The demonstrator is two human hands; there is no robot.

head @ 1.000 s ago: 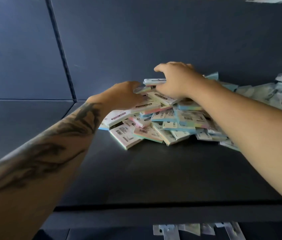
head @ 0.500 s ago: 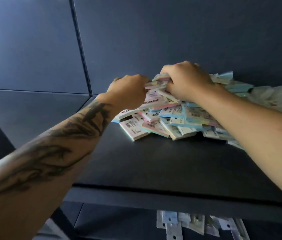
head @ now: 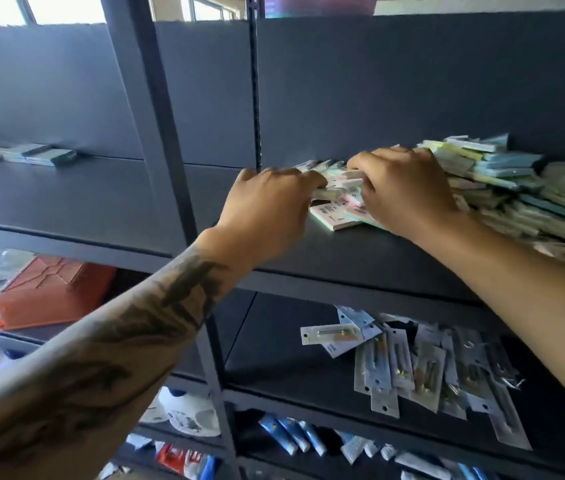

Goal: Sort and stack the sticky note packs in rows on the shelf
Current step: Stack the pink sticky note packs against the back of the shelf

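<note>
Dark grey metal shelving is filling the view, windows glowing above the back panel. On the upper shelf (head: 360, 251) a loose pile of sticky note packs (head: 492, 181) is lying heaped toward the right, pastel blue, green and pink, none in rows yet. Left hand (head: 267, 206) is curling its fingers around a thin bunch of packs (head: 329, 192) at the pile's left edge, grip pinching them. Right hand (head: 409, 192) is pressing in from the other side, fingertips pinching the same bunch, so both hands are squaring up one handful. Step in hand looks like gathering and aligning, early in the task. Next move probably calls for lifting the bunch clear and setting it down on the bare shelf space to the left as the start of a row, edges flush. One pack lying face-down (head: 334, 214) is showing a barcode, text too blurred to read. No brand legible. Blister-carded items (head: 412, 368) are lying scattered on the shelf below; an orange tray (head: 49, 289) is sitting lower left.
</note>
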